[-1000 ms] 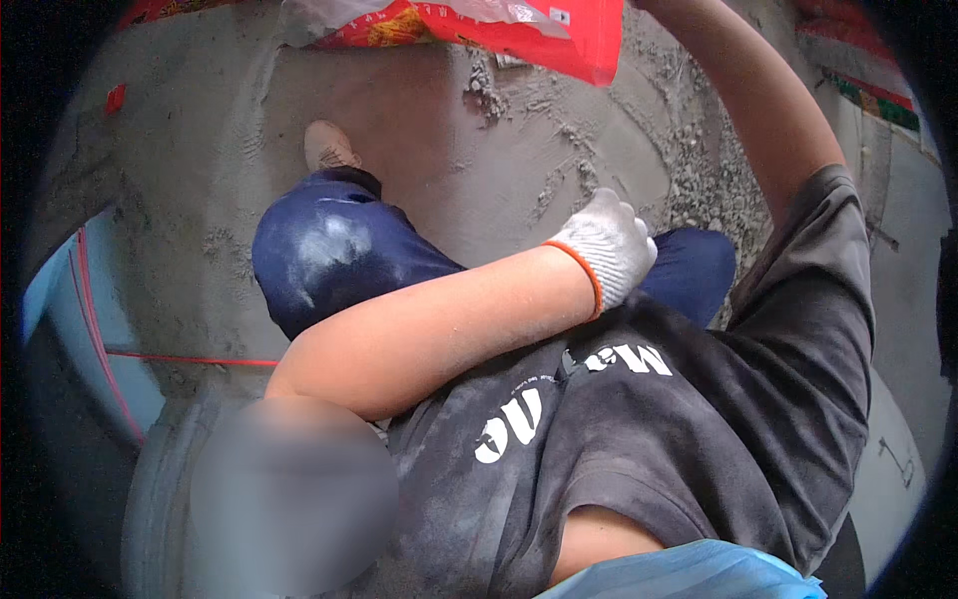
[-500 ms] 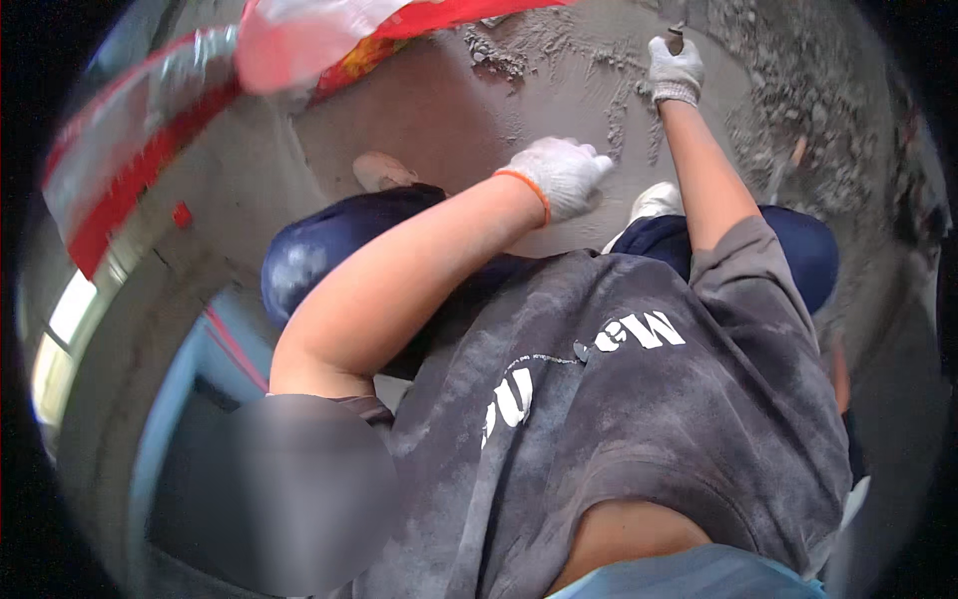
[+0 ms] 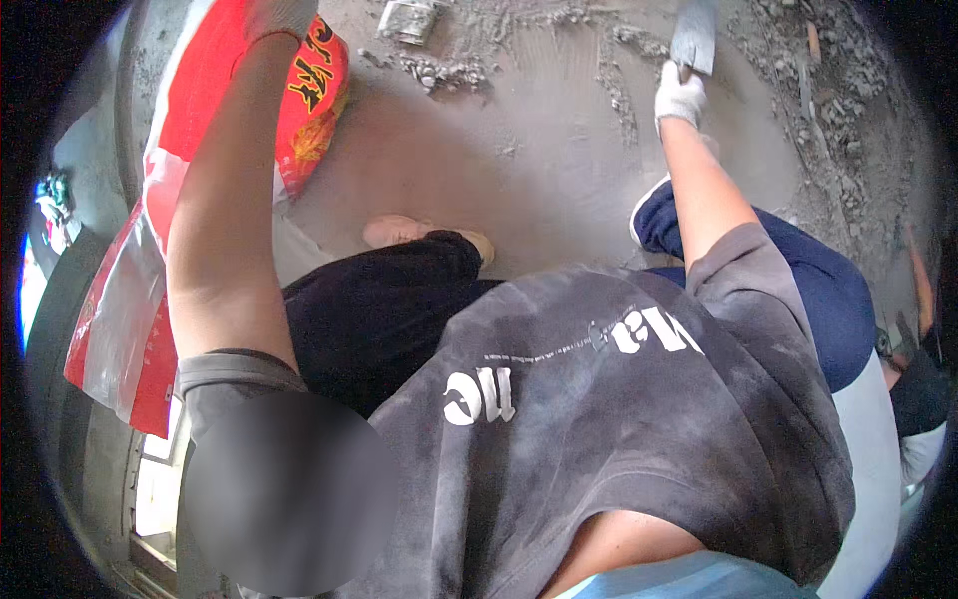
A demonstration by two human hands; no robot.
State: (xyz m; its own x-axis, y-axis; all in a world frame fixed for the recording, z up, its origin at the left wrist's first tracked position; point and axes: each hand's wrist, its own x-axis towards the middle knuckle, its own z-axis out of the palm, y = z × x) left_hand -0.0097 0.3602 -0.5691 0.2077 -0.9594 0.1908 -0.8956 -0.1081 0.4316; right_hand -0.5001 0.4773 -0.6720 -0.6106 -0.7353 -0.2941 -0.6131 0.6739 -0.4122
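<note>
My right hand [image 3: 681, 97], in a white knit glove, grips the handle of a trowel [image 3: 694, 42]. Its flat grey blade points away from me over the wet grey mortar [image 3: 559, 110]. Up at the far left, my gloved left hand [image 3: 282, 16] reaches to a large red and white plastic bag [image 3: 205, 75]. The picture's upper edge cuts off that hand, so its fingers are hidden. Long and crumpled, the bag hangs or lies along the outer side of my left forearm; its lower part is partly see-through.
Rough grey rubble [image 3: 848, 150] spreads along the right. A pale rectangular piece [image 3: 407, 20] lies among mortar crumbs at the far side. My shoe [image 3: 394, 231] rests on the smeared floor. Another person's arm [image 3: 919, 285] shows at the right rim.
My left hand has gone from before my knees out to the far left, beside the red bag. The trowel's blade has come into sight. The whole view has shifted.
</note>
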